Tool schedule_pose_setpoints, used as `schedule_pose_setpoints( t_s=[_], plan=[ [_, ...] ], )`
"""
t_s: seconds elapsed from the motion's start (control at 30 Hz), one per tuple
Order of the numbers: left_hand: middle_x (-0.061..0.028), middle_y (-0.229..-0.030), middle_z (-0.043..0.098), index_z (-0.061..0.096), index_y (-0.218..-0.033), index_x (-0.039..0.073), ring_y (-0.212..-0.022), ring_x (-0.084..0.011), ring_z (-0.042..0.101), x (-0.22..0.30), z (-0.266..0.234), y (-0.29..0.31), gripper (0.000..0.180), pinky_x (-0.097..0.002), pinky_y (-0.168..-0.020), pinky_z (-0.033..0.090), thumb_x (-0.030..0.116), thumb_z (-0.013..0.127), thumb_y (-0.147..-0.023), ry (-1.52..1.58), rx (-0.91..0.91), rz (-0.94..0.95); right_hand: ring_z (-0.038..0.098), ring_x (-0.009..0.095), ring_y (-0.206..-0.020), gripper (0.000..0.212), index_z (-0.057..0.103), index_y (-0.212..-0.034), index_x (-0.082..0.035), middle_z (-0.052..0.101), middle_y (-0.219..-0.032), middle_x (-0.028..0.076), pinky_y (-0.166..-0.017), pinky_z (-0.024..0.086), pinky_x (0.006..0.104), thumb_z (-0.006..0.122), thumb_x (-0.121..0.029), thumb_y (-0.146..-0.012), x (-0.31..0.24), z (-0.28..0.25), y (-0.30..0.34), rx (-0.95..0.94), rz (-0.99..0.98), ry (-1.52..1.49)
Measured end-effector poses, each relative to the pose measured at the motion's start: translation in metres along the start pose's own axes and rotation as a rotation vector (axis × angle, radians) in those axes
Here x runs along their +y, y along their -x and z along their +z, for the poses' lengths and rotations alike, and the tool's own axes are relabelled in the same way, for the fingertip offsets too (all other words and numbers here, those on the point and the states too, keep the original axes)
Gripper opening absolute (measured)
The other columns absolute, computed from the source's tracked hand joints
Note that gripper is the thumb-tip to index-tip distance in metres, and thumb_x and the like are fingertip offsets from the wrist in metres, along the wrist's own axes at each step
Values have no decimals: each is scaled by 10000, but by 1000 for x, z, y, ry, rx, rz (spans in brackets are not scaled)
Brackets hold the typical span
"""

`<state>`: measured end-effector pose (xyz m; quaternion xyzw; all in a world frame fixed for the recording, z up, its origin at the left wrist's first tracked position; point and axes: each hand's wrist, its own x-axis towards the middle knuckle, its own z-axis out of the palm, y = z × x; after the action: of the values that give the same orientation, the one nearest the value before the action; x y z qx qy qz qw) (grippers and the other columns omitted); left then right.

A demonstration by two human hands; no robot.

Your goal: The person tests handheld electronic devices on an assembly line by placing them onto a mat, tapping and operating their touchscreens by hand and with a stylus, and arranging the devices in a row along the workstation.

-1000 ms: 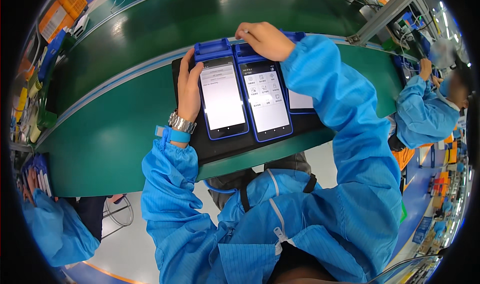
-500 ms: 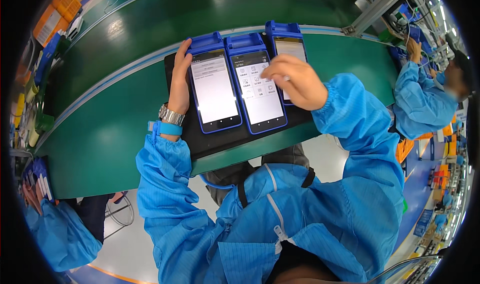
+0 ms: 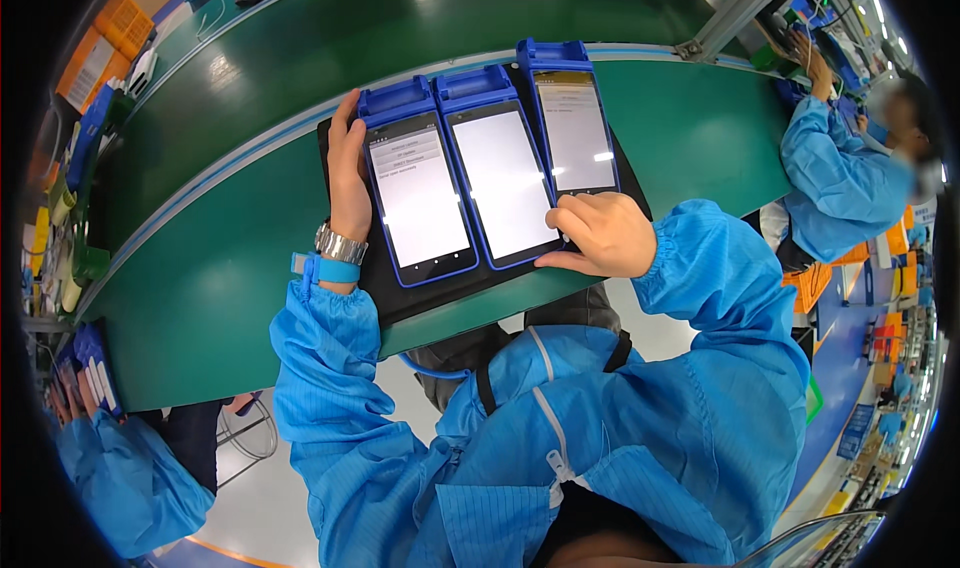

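Observation:
Three blue-cased handheld terminals with lit screens lie side by side on a black mat (image 3: 400,303). Along the outer side of the left terminal (image 3: 420,203), my left hand (image 3: 349,183) rests with its fingers stretched toward the top. My right hand (image 3: 600,235) is closed at the lower right corner of the middle terminal (image 3: 500,188), thumb by the bottom edge and curled fingers over the corner, which they hide. That terminal's screen is almost wholly white. Slightly farther back sits the right terminal (image 3: 573,133), its screen dimmer, its lower end partly behind my right hand.
The green bench (image 3: 690,133) has a pale rail along its far side and a metal post (image 3: 735,18) at back right. A co-worker in a blue smock (image 3: 840,188) works at the right; another blue sleeve (image 3: 130,478) shows at lower left. Orange crates (image 3: 125,18) stand far left.
My right hand has moved down from the middle terminal's screen to its lower right corner. That screen has gone from a grid of icons to nearly blank white. The left hand stays beside the left terminal.

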<state>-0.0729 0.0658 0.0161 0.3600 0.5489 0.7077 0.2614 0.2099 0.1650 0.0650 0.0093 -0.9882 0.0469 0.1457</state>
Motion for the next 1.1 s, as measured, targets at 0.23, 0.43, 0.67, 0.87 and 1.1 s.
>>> schedule_pose_setpoints(
  t_s=[0.23,0.43,0.67,0.87,1.1],
  plan=[
    [-111,-1372,352,360,-1340,62,-1216,-227,387,5,3,-1,526,-319,-1004,298,366,376,-912,-41,12,0,546,228,-562,357,500,-839,-64,512,-710,73,-494,444,304,716,-322,-718,2,4,-7,31,87,-109],
    [-126,-1340,384,394,-1316,52,-1228,-234,364,11,1,-1,516,-323,-1021,267,360,399,-903,-66,55,30,584,372,-770,118,586,-916,-11,605,-826,174,-649,482,368,535,-52,-818,73,-9,-27,482,442,-214],
    [-25,-1124,499,528,-1181,54,-762,-97,425,18,1,-1,371,-236,-686,379,289,429,-911,-211,201,5,449,116,-506,281,599,-1092,-69,547,-662,22,-444,351,259,424,-216,-929,149,2,-30,248,1094,-772],
    [-91,-1093,503,531,-1165,31,-872,-165,472,17,-15,-2,355,-285,-795,396,255,469,-897,-398,263,146,227,44,-439,379,414,-1308,-136,301,-583,-71,-391,189,203,383,-289,-963,136,-3,-41,291,1072,-1289],
    [-153,-1203,488,520,-1165,8,-1101,-264,460,20,-22,-1,369,-332,-943,347,246,497,-884,-483,254,66,245,18,-420,400,371,-1338,-138,356,-562,-66,-355,193,176,350,-307,-976,122,-10,-37,202,975,-1406]
  ],
)
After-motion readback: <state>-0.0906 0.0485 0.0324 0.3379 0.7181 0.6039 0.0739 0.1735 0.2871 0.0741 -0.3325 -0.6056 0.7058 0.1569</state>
